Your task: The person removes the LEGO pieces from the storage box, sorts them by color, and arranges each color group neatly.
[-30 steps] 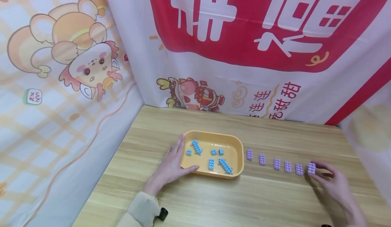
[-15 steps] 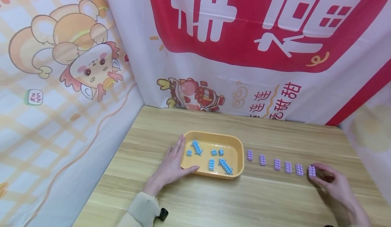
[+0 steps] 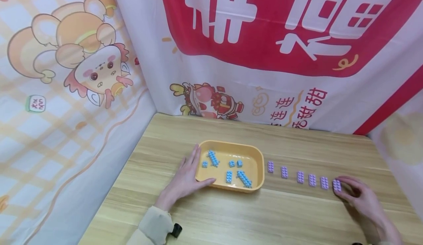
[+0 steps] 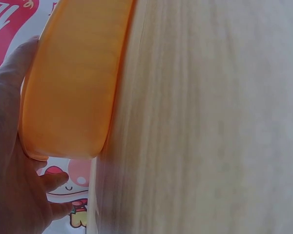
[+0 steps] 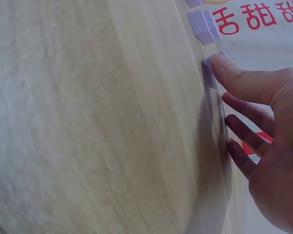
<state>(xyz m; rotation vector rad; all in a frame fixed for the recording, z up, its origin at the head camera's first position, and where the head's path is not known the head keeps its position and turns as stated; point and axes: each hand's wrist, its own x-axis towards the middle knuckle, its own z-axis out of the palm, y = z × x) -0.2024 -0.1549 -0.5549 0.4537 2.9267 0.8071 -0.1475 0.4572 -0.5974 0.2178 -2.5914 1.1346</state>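
Observation:
A yellow tray point(image 3: 258, 179) stands on the wooden table, with several light blue toy bricks point(image 3: 228, 176) inside. My left hand point(image 3: 185, 179) rests against the tray's left end, its fingers straight along the side and the thumb spread across the front wall. In the left wrist view, the tray's wall point(image 4: 73, 83) looks orange beside the palm. My right hand point(image 3: 362, 197) pinches a purple toy brick point(image 3: 336, 185) between thumb and index finger, at the right end of a row. The right wrist view shows the thumb largely covering that brick point(image 5: 209, 65), the other fingers spread behind.
Several more purple bricks point(image 3: 312, 180) lie spaced out in a slanting row between the tray and my right hand. Behind the wooden table point(image 3: 251, 219) hangs a printed cloth point(image 3: 148, 54), with another along the left side.
My right hand has lowered the pinched purple brick slightly to the end of the row, then held nearly still. The left hand and the tray stay in place.

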